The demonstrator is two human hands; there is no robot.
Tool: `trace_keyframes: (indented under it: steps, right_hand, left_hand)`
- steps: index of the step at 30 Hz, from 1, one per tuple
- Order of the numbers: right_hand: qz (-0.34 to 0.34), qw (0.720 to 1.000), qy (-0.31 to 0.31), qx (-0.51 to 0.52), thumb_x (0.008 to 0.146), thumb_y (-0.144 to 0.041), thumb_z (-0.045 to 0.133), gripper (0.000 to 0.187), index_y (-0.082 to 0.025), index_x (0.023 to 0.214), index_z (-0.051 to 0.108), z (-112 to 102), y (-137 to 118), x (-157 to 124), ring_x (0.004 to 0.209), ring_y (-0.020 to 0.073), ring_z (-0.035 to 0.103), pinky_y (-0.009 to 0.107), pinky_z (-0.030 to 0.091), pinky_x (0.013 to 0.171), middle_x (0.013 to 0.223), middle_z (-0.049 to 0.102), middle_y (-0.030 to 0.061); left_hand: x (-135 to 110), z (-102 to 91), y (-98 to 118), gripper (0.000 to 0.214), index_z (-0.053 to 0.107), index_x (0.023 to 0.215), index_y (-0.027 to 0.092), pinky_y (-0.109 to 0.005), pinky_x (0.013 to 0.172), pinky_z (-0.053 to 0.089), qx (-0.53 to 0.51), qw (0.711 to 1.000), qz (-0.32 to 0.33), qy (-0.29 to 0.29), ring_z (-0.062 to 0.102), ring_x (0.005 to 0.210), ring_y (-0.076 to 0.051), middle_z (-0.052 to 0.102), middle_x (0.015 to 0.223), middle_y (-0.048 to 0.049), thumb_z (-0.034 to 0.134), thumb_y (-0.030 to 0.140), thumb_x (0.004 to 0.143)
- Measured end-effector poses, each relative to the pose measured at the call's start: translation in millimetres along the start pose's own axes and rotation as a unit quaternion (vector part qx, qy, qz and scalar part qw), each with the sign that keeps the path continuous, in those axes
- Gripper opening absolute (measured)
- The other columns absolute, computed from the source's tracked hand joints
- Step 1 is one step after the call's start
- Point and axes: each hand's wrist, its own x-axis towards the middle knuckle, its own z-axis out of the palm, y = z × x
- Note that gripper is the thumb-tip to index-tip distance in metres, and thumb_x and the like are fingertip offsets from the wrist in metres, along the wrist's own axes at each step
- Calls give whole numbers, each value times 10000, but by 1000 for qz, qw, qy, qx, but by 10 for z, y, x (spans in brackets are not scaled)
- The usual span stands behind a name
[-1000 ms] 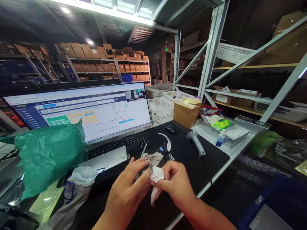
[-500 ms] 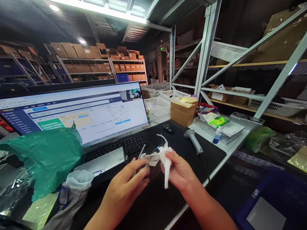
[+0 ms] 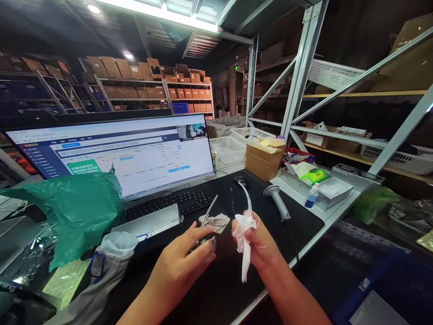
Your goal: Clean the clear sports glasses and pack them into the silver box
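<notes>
A pair of glasses [image 3: 225, 246] is held over the black mat, its dark, see-through lens side turned towards me. Two pale, sleeved temple arms [image 3: 249, 198] point away from me, one of them curving at its end. My left hand [image 3: 179, 262] pinches the glasses at their left side, partly hiding them. In my right hand [image 3: 262, 241], a crumpled white tissue [image 3: 246, 262] is gripped at the right side of the glasses, one end hanging down. A creased light paper piece [image 3: 218, 222] shows between the temple arms.
A monitor [image 3: 145, 158] and keyboard [image 3: 192, 201] stand behind my hands. To the left are a green plastic bag [image 3: 88, 212], an open silver box [image 3: 155, 225] and a grey pouch [image 3: 108, 271]. A barcode scanner [image 3: 277, 203], small bottle [image 3: 311, 196] and cardboard box [image 3: 264, 160] are on the right.
My right hand has shifted slightly right and turned, bunching the tissue around the right side of the glasses. The curved temple arm now shows further right. The whole view has swung slightly left.
</notes>
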Motion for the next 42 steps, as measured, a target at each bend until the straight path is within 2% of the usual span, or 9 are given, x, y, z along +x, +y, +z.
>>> trace_keyframes:
  steps: [7,11,15,19,23,26,29,35,42]
  right_hand:
    - [-79,981,104,-142,495,-349,971,656,-205,566,335,-133,-60,-11,451,60,438,176,300,468,474,498,-80]
    - [-122,955,144,-230,561,-329,947,548,-196,585,416,-352,-162,-30,462,58,438,173,335,469,495,492,-89]
    - [-217,919,257,-204,681,-392,882,399,-202,868,585,-481,-136,-34,664,97,617,196,488,636,744,668,-44]
    - [-197,919,216,-266,762,-375,822,413,-213,1071,601,-432,39,-124,814,184,718,291,562,706,947,754,46]
    - [-396,784,200,-435,853,-211,727,115,-208,966,705,-236,34,-221,916,214,733,345,580,802,997,772,67]
    - [-504,640,84,-574,862,-56,655,256,-244,1020,726,-7,-95,-170,1014,217,718,391,565,908,1074,773,47]
    - [-510,562,1,-652,879,31,569,366,-225,1102,706,202,-89,-105,1060,196,709,378,568,942,1110,769,56]
    - [-554,481,-36,-678,895,26,559,346,-104,1195,672,320,326,-277,1126,224,690,354,587,931,1126,763,125]
    - [-537,510,-25,-671,906,18,562,391,-153,1247,650,229,61,-116,972,212,708,372,607,832,1136,761,106]
  left_hand:
    - [-25,99,-36,133,625,1046,174,-474,1010,563,11,1000,-10,4,702,1067,-216,697,1179,-130,593,126,926]
    - [-33,95,-23,120,620,1060,186,-357,887,620,-16,998,-67,-2,707,1034,-215,688,1177,-124,583,194,946]
    - [-42,82,14,145,611,1081,208,-278,793,615,-39,991,-129,17,710,982,-194,682,1165,-102,600,218,937]
    - [-71,116,45,179,617,1089,213,-303,798,614,-35,989,-144,14,702,1002,-212,681,1171,-100,632,230,911]
    - [-69,119,79,193,629,1096,198,-357,828,621,4,991,-137,6,687,1049,-246,678,1192,-115,624,211,903]
    - [-22,81,111,162,636,1068,181,-394,877,618,24,994,-110,1,691,1030,-240,690,1168,-109,576,164,918]
    - [34,37,125,174,638,1049,163,-403,963,591,37,998,-47,20,695,1034,-222,720,1109,-87,525,101,933]
    - [67,46,83,168,643,1078,134,-364,1013,566,21,997,9,75,704,1028,-200,745,1019,-98,508,145,978]
    - [-11,97,124,183,631,1127,158,-407,1049,537,-9,999,-39,11,675,1097,-224,714,1144,-102,550,190,966]
